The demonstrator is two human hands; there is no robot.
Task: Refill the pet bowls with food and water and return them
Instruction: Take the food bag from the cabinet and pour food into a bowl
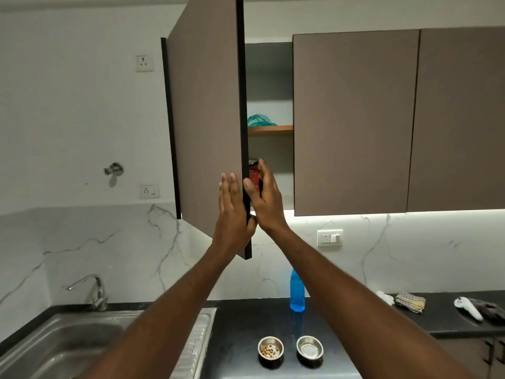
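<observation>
Brown cabinet door (207, 127) stood open; my left hand (232, 212) pressed flat on it, fingers straight. Right hand (266, 198) gripped red food packet (254, 177) inside; best lifted clear of the door edge.

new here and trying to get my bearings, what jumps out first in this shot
Both hands are raised at the open cabinet door: the left hand lies flat on its front, the right hand reaches inside around a red package. Below on the dark counter sit two steel bowls, one with kibble, one without, behind them a blue bottle.
</observation>
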